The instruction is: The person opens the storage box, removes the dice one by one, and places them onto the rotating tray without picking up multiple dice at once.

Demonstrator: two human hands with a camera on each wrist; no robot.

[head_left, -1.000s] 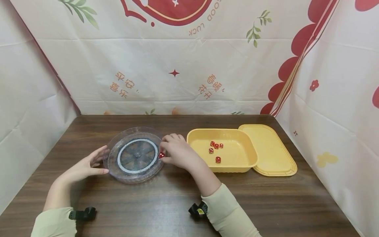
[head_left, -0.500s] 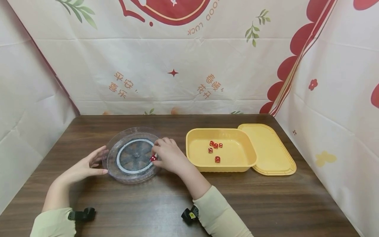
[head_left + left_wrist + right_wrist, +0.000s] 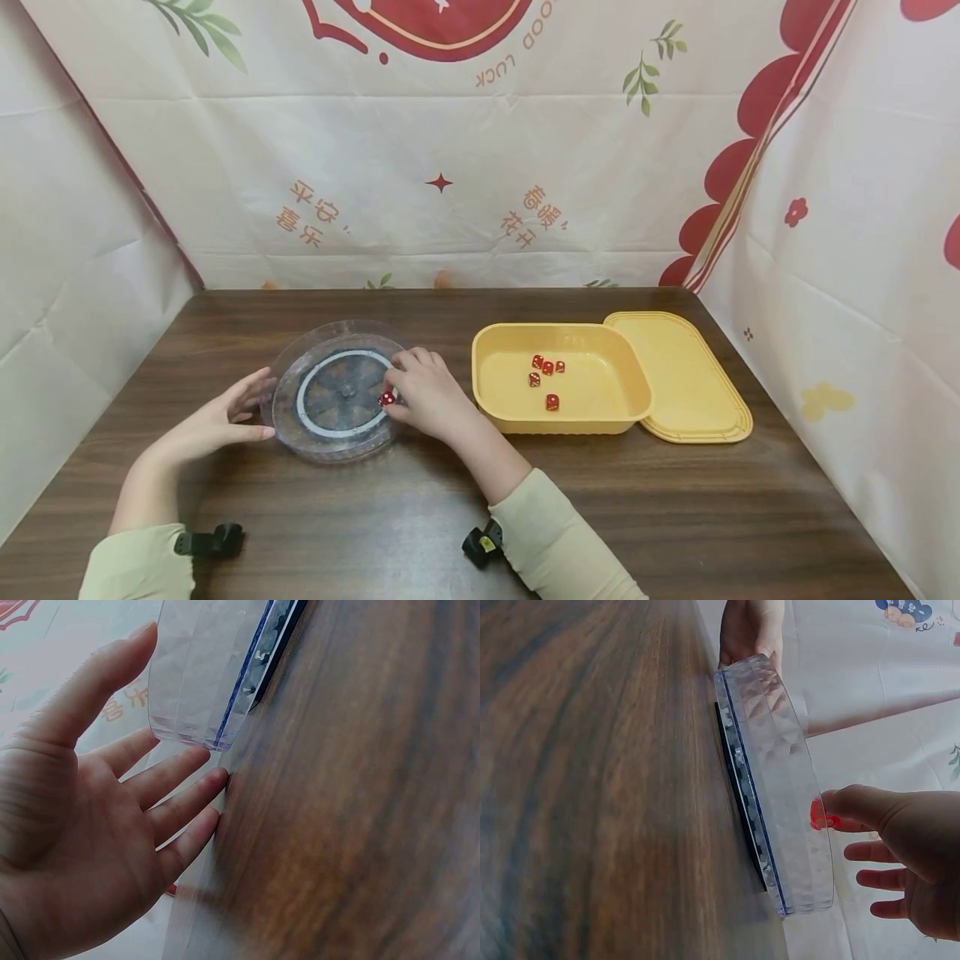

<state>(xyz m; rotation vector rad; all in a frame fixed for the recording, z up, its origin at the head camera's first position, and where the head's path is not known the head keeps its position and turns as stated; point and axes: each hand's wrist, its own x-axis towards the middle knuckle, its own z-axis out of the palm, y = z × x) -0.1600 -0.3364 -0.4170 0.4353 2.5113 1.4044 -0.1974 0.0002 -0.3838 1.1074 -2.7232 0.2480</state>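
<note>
A clear round lazy Susan (image 3: 347, 450) with a raised rim stands on the table's left half. My left hand (image 3: 213, 421) is at its left side, fingers spread; in the left wrist view the fingertips (image 3: 196, 754) are at the clear wall. Over the tray's right part, my right hand (image 3: 431, 396) pinches a red die (image 3: 386, 399) with white dots between thumb and finger. The right wrist view shows this die at the top of the clear wall, partly seen through it. Whether the die touches the tray I cannot tell.
Right of the lazy Susan is a yellow plastic box (image 3: 600, 423) with several red dice (image 3: 552, 402) on its floor. Its yellow lid (image 3: 693, 392) lies to the right, partly behind the box. A printed cloth (image 3: 360, 142) hangs behind the brown wooden table (image 3: 712, 517).
My right hand has moved left with the die, from the lazy Susan's right rim to over its inner part, then nearly stopped. The left hand has stayed in place.
</note>
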